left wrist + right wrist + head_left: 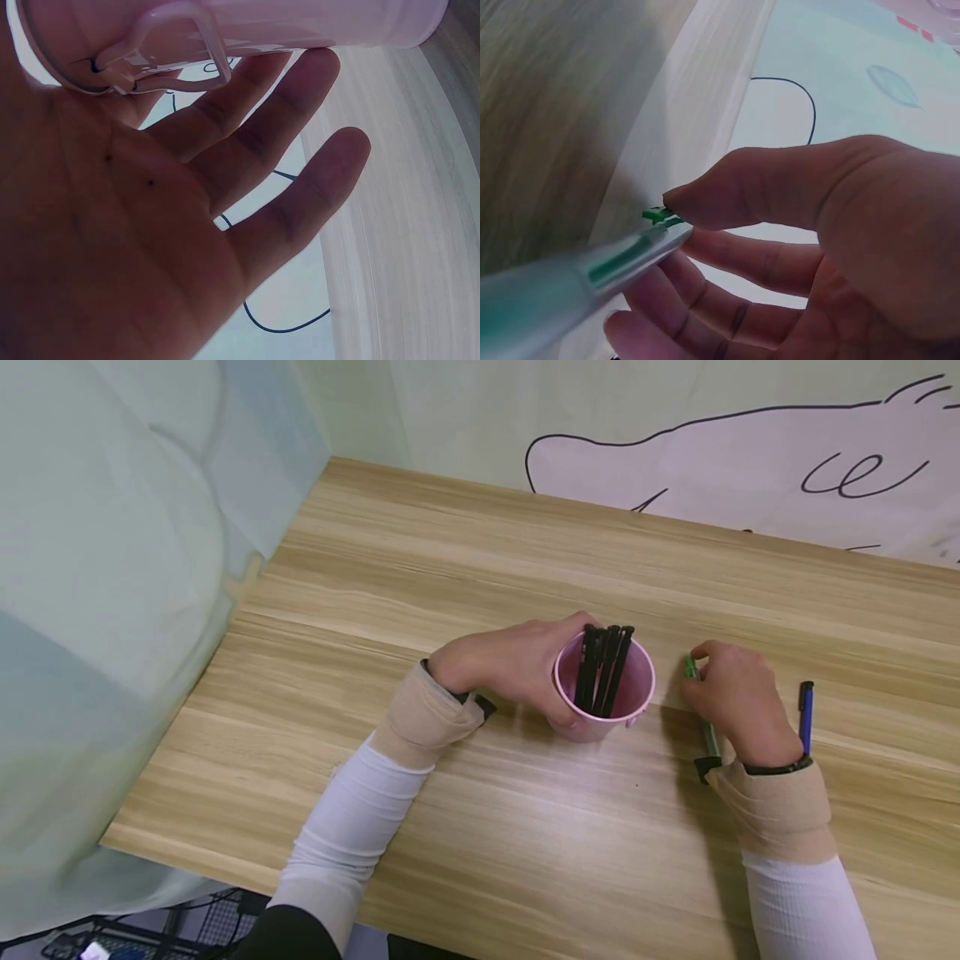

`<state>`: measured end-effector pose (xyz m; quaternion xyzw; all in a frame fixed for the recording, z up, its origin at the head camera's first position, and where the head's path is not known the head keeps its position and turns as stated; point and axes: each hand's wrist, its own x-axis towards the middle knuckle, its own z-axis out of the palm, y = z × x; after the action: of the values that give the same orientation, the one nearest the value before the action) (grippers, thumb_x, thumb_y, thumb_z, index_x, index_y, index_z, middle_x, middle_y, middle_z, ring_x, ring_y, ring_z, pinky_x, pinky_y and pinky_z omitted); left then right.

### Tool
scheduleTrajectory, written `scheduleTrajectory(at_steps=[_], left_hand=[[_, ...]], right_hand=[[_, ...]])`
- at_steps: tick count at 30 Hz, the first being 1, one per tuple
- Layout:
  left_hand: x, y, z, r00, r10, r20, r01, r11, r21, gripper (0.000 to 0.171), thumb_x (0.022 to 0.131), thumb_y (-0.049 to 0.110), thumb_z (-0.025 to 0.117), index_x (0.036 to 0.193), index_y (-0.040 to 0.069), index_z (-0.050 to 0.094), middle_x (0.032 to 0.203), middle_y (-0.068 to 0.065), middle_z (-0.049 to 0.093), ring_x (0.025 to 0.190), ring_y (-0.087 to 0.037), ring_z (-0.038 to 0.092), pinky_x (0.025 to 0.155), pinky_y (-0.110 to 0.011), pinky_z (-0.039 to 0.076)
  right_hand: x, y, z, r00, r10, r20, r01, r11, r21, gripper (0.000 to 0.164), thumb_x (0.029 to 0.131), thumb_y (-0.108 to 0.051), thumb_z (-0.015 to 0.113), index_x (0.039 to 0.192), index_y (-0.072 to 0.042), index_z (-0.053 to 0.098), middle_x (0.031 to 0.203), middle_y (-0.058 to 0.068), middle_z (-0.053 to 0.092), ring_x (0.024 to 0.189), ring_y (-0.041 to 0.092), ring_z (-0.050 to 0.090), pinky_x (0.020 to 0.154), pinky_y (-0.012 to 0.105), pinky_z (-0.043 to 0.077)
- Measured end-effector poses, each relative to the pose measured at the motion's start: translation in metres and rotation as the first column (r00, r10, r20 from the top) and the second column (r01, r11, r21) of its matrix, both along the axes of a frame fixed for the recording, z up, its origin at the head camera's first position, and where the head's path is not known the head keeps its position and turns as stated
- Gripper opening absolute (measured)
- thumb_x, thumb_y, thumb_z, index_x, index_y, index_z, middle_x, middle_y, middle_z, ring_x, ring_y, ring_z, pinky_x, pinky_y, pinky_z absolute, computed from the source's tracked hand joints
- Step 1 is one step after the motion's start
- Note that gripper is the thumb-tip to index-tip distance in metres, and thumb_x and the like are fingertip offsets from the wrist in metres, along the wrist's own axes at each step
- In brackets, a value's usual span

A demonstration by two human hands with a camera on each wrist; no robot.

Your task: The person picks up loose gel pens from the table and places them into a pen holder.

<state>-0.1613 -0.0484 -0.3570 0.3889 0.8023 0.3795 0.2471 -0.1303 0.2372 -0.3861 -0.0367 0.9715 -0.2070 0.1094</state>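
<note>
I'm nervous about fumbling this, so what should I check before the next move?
1. Cup steadied: ok; the left hand grips its side.
2. Cup's opening facing up: ok.
3. Room inside: ok; the black pens leave a gap on the right.
4. Green pen gripped: ok; the right hand pinches one end.
5. Green pen over the cup: not ok; it is off to the right.
6. Blue pen clear of the right arm: cannot tell; its near end is hidden.
</note>
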Motion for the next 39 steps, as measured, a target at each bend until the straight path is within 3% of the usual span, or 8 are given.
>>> scheduleTrajectory(at_steps=[11, 15, 20, 32, 39], left_hand=[[0.0, -0.0002, -0.0002, 1.0, 0.0, 0.004, 0.0, 1.0, 0.001, 0.087, 0.063, 0.034, 0.091, 0.135, 0.018, 0.046, 0.121, 0.006, 0.061, 0.108, -0.009, 0.059, 0.094, -0.028, 0.047], [0.0, -0.0003, 0.0, 1.0, 0.0, 0.004, 0.0, 1.0, -0.002, 0.086, 0.063, 0.033, 0.091, 0.134, 0.018, 0.046, 0.121, 0.006, 0.061, 0.107, -0.009, 0.059, 0.094, -0.028, 0.047], [0.0003, -0.0002, 0.0003, 1.0, 0.003, 0.008, -0.003, 1.0, -0.004, 0.085, 0.062, 0.033, 0.091, 0.133, 0.018, 0.046, 0.119, 0.006, 0.062, 0.106, -0.01, 0.059, 0.093, -0.028, 0.047], [-0.0001, 0.0006, 0.0006, 1.0, 0.0, 0.002, 0.0, 1.0, 0.003, 0.087, 0.062, 0.035, 0.091, 0.135, 0.018, 0.046, 0.121, 0.006, 0.061, 0.108, -0.008, 0.059, 0.094, -0.027, 0.046], [-0.0003, 0.0005, -0.0005, 1.0, -0.004, 0.006, 0.004, 1.0, 0.016, 0.088, 0.063, 0.036, 0.092, 0.136, 0.017, 0.045, 0.122, 0.006, 0.061, 0.109, -0.008, 0.059, 0.095, -0.027, 0.046]], right_hand=[[0.0011, -0.0012, 0.0024, 0.999, -0.034, -0.024, 0.033, 0.999, -0.039, 0.044, 0.083, -0.008, 0.058, 0.12, 0.014, 0.059, 0.069, 0.011, 0.06, 0.06, 0.026, 0.052, 0.049, 0.033, 0.04], [0.0011, -0.0012, 0.0024, 0.997, -0.04, -0.07, 0.036, 0.998, -0.057, 0.04, 0.085, -0.009, 0.058, 0.118, 0.014, 0.061, 0.065, 0.01, 0.061, 0.053, 0.022, 0.051, 0.046, 0.033, 0.039], [0.0017, -0.0019, 0.0029, 0.989, -0.044, -0.139, 0.033, 0.996, -0.079, 0.039, 0.086, -0.013, 0.06, 0.115, 0.013, 0.063, 0.078, 0.02, 0.068, 0.056, 0.023, 0.057, 0.049, 0.033, 0.042], [0.0028, -0.0046, 0.0074, 0.984, -0.067, -0.162, 0.049, 0.992, -0.117, 0.041, 0.09, -0.017, 0.064, 0.122, 0.009, 0.062, 0.093, 0.026, 0.069, 0.075, 0.035, 0.063, 0.058, 0.037, 0.045], [0.0024, -0.0058, 0.0083, 0.98, -0.075, -0.183, 0.049, 0.988, -0.143, 0.041, 0.09, -0.016, 0.065, 0.123, 0.008, 0.062, 0.095, 0.028, 0.069, 0.062, 0.028, 0.06, 0.053, 0.035, 0.043]])
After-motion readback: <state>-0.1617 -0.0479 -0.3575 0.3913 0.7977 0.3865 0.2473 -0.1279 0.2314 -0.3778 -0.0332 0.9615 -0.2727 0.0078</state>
